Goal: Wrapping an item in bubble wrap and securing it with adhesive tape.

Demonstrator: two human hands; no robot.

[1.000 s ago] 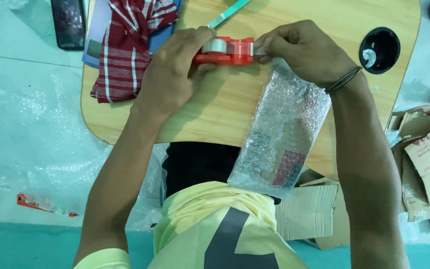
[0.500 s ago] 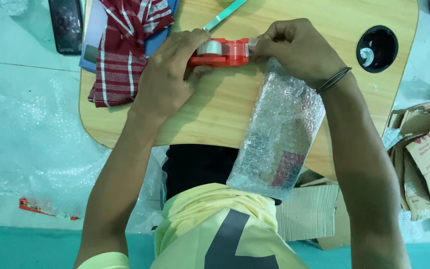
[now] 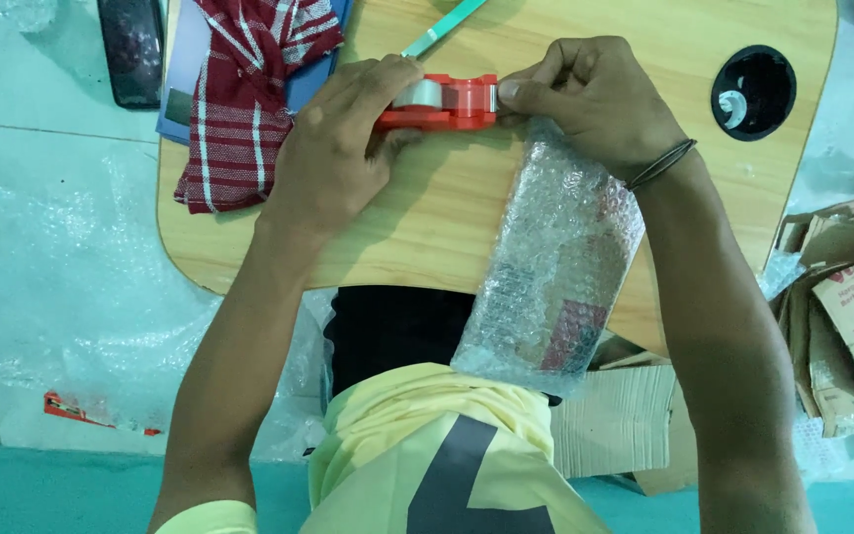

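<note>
Red tape dispenser (image 3: 444, 102) — lies on the far middle of the wooden table (image 3: 447, 218), a roll of clear tape in its frame. Left hand (image 3: 333, 148) wraps over its left end, fingers curled closed around the body. Right hand (image 3: 595, 99) meets the dispenser's right end, thumb and forefinger pinched together at the blade end, seemingly on the tape's edge, though the tape itself is too thin to make out; a dark band (image 3: 660, 164) circles that wrist.

Bubble-wrapped parcel (image 3: 555, 267) — long, clear, with a reddish item dimly visible inside; it lies under the right hand, its far end just beside the dispenser, its near end overhanging the table's near edge above the person's lap.

Red plaid cloth (image 3: 239, 99) — crumpled at the table's far left, on a blue flat item (image 3: 182, 69).

Black phone (image 3: 130, 49) — on the floor, left of the table.

Round black hole (image 3: 753, 92) — far right of the table top.

Torn cardboard (image 3: 842, 316) — heaped on the floor to the right.
</note>
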